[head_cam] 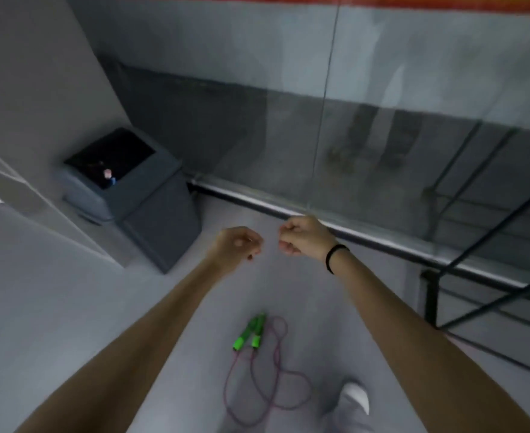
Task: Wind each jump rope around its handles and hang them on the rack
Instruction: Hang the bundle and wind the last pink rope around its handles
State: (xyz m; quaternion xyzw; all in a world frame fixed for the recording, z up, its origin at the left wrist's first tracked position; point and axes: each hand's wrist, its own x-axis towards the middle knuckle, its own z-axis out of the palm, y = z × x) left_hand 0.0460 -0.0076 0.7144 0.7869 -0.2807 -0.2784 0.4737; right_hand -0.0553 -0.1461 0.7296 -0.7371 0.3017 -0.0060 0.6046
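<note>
Most of the view is smooth, matte grey floor (70, 307), meeting a tall glass wall (413, 120) whose sheen carries dim, smeared reflections and whose foot sits in a pale metal rail (382, 242). At the right edge stands a black frame of thin straight bars (476, 267); whether it is the rack I cannot tell. Left of centre a boxy dark grey bin (138, 201) with rounded plastic edges and a sloped black top stands against the plain wall. Two bare forearms reach forward over the floor, hands raised side by side and near each other without touching. Left hand (237, 246) is loosely curled, fingers bent in toward the palm, and nothing can be made out in it through the blur. Right hand (304, 234) is curled tighter, close to a fist, knuckles up, also with nothing visible in its grip; a thin black band (335, 256) rings that wrist. Below the hands, apart from both, the jump rope (270, 379) lies on the floor between the arms: its thin purplish cord sprawls in loose, overlapping loops, unwound, while its two bright green handles (251, 334), short glossy cylinders, lie side by side and touching. A white shoe tip (357, 398) rests just right of the cord
</note>
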